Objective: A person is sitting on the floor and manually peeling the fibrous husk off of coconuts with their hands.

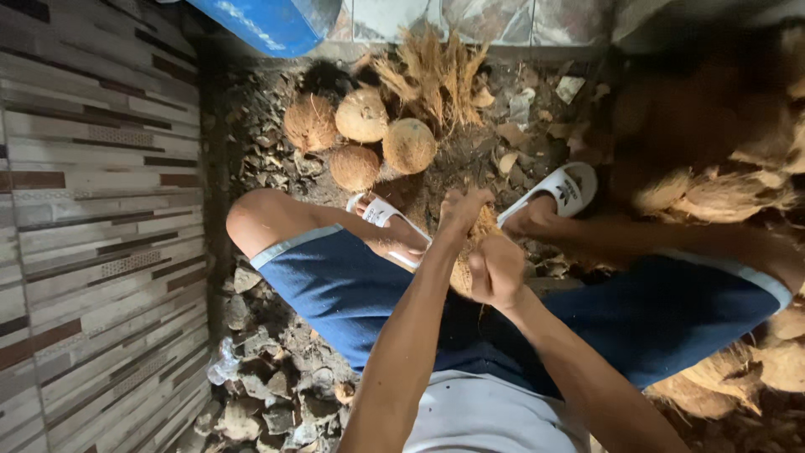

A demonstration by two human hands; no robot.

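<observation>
Two bare hands meet at frame centre, between the knees of a seated person in blue shorts. Right hand: fingers curled tight, clamped on near side of a fibrous coconut husk. Left hand: fingers closed over husk's far, upper edge; tips hidden. Husk sits just above the lap, betw. two white sandals, little free room either side. Ground: dirt w/ husk chips and shell rubble. Beyond the feet, four de-husked coconuts cluster, touching, near far edge of ground beside loose fibre tuft. Tiled wall bounds left side; husk pile crowds right. Blue drum at top edge.
</observation>
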